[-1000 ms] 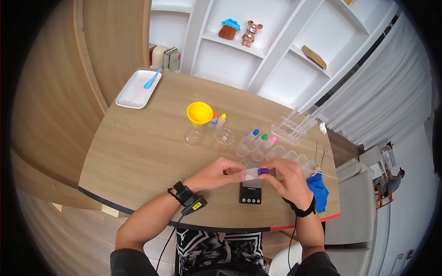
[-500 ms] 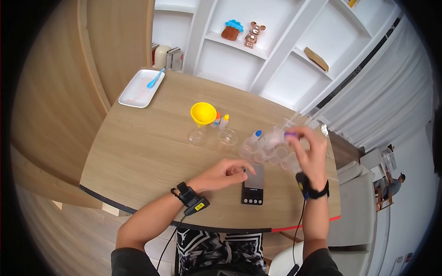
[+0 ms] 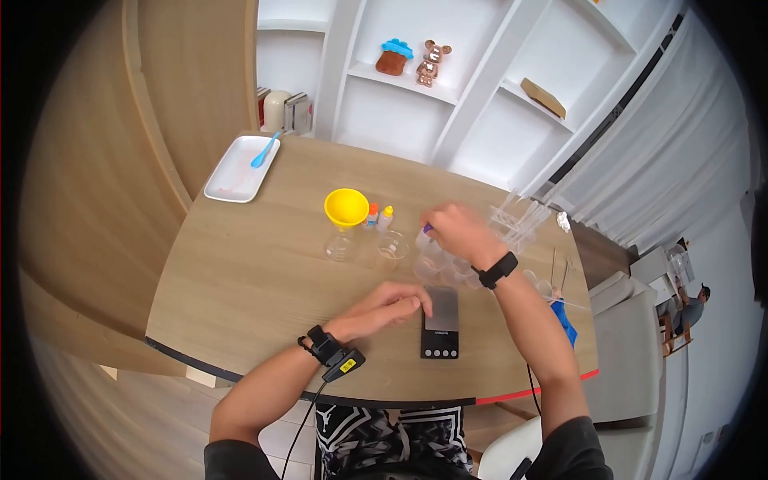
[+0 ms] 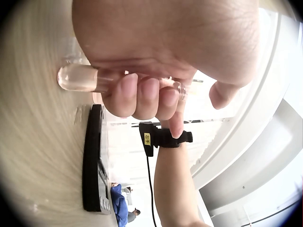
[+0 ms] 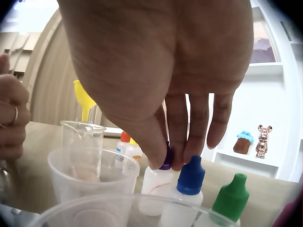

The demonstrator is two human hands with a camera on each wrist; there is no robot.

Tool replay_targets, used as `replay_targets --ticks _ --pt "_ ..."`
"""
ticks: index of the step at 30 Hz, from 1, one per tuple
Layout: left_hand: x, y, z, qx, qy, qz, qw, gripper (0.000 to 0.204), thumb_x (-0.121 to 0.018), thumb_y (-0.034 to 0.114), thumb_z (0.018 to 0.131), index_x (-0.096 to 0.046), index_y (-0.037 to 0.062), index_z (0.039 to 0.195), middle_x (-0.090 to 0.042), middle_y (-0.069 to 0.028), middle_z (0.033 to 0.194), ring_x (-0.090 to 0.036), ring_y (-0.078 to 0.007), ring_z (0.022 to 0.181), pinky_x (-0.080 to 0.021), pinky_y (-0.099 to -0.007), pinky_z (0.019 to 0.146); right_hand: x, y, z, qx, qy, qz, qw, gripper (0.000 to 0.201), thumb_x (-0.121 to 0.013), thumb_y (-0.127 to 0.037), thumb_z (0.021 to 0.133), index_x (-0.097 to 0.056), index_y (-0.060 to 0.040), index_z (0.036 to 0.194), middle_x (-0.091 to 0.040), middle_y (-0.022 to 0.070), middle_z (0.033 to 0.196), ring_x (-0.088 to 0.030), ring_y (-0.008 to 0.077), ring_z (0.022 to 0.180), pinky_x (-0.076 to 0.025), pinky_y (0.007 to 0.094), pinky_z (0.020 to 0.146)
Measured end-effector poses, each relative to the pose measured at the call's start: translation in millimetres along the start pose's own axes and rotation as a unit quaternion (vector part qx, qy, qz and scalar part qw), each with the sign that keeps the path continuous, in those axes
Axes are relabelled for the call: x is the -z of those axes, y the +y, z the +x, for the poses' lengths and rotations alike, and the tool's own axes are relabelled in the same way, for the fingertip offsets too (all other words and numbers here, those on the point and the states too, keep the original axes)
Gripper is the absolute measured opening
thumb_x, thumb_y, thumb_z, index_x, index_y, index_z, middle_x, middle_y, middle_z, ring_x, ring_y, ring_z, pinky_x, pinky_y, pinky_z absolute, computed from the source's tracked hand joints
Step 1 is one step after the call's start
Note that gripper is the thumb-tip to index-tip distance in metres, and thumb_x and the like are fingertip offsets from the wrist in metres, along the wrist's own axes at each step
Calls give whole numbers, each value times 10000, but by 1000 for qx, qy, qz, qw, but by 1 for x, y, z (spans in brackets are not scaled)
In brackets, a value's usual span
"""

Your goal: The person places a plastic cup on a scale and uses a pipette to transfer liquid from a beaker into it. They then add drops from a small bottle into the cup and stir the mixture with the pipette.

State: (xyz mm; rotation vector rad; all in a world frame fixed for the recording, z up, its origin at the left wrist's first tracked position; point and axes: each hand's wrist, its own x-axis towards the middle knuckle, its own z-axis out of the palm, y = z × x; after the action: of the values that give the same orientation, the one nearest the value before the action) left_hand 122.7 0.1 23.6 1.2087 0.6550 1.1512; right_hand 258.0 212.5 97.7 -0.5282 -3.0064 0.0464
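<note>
In the head view my right hand [image 3: 462,232] reaches over the row of clear plastic cups. Its thumb and fingers pinch the purple cap [image 5: 167,158] of a small white dropper bottle [image 5: 155,187], which stands beside a blue-capped bottle [image 5: 191,179] and a green-capped one [image 5: 232,198]. My left hand [image 3: 380,310] is low over the table, just left of the black pocket scale [image 3: 440,324]. Its fingers curl round a glass test tube [image 4: 78,78] with pale liquid at its rounded end; the middle of the tube is hidden behind the fingers.
Behind the cups [image 3: 432,260] stands a clear test tube rack [image 3: 516,228]. A yellow funnel [image 3: 346,208], a clear beaker [image 3: 392,248] and two small bottles with orange and yellow caps [image 3: 387,216] are left of them. A white tray [image 3: 216,184] with a blue spoon [image 3: 264,152] lies far left.
My right hand has carried the purple-capped bottle from over the scale, past the cups on the right, then left to beside the blue-capped bottle. My left hand has stayed near the scale.
</note>
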Motion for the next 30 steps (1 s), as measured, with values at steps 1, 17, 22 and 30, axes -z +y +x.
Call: replay_targets --ticks 1,17,22,30 --pt "0 0 0 3 -3 -11 1000 393 -556 398 1080 -671 23 1077 -351 90 704 -316 -43 627 -248 -239 566 0 -2 0 -6 -2 -4 1000 162 -722 -76 890 -733 -12 1038 -740 183 998 -691 401 1000 -558 473 867" --pt "3 -6 1 8 33 -15 999 364 -526 334 1060 -645 -6 1115 -391 61 720 -360 -55 639 -281 -242 578 72 0 -94 -23 237 25 971 226 -717 -187 954 -715 -42 1128 -666 150 1261 -599 373 1197 -503 469 1000" --pt "4 -7 1 8 50 -23 998 292 -523 268 1037 -654 17 1108 -370 81 719 -359 -44 643 -275 -236 585 135 4 -225 -194 395 -27 898 169 -638 -146 1012 -727 -3 1016 -667 120 1027 -630 268 974 -492 365 870" --pt "3 -8 3 -2 46 -18 999 336 -522 308 1050 -648 2 1106 -383 66 712 -373 -52 651 -286 -240 588 70 26 -336 -424 363 273 783 282 -543 -251 1090 -698 -17 1117 -531 -21 769 -484 81 705 -399 261 646"
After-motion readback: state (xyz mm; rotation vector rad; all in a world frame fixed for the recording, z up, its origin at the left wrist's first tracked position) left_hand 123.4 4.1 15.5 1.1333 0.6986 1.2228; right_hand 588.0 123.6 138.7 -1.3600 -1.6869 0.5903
